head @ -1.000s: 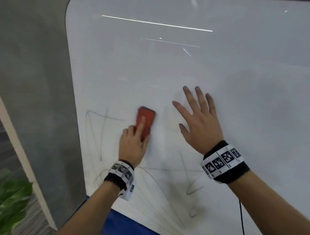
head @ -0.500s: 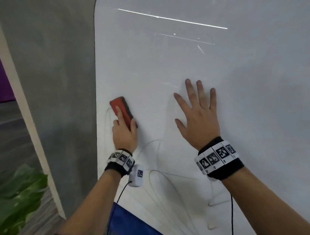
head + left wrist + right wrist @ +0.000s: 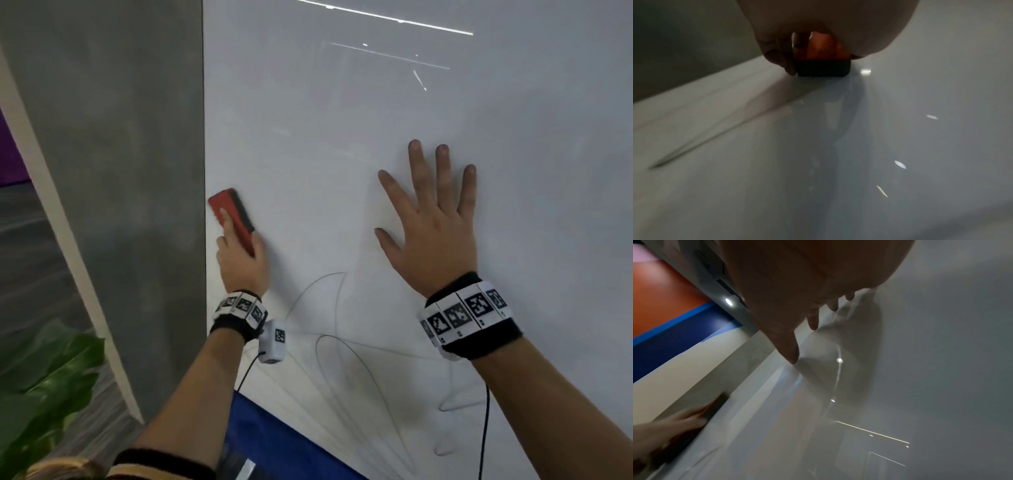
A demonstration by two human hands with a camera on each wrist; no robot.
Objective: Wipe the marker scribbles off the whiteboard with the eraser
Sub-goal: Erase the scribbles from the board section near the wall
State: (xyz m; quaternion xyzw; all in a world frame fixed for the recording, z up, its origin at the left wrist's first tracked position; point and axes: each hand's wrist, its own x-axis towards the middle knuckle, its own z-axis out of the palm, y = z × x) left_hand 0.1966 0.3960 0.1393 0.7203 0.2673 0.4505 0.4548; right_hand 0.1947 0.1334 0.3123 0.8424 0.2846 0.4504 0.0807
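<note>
The left grip (image 3: pixel 239 260) clasps the red, black-felted eraser (image 3: pixel 233 219), now slid left to the glossy whiteboard's (image 3: pixel 342 137) left edge. The right grip (image 3: pixel 431 226) stays released, flat. Thin looping scribbles (image 3: pixel 342 349) remain nearer.

- The eraser (image 3: pixel 233 219) is partly covered by the left hand (image 3: pixel 241 260); in the right wrist view both are motion-blurred.
- The scribbles (image 3: pixel 346 346) run behind both forearms and off the head view's bottom edge.
- The right hand (image 3: pixel 797 288) is cropped at the top edge.
</note>
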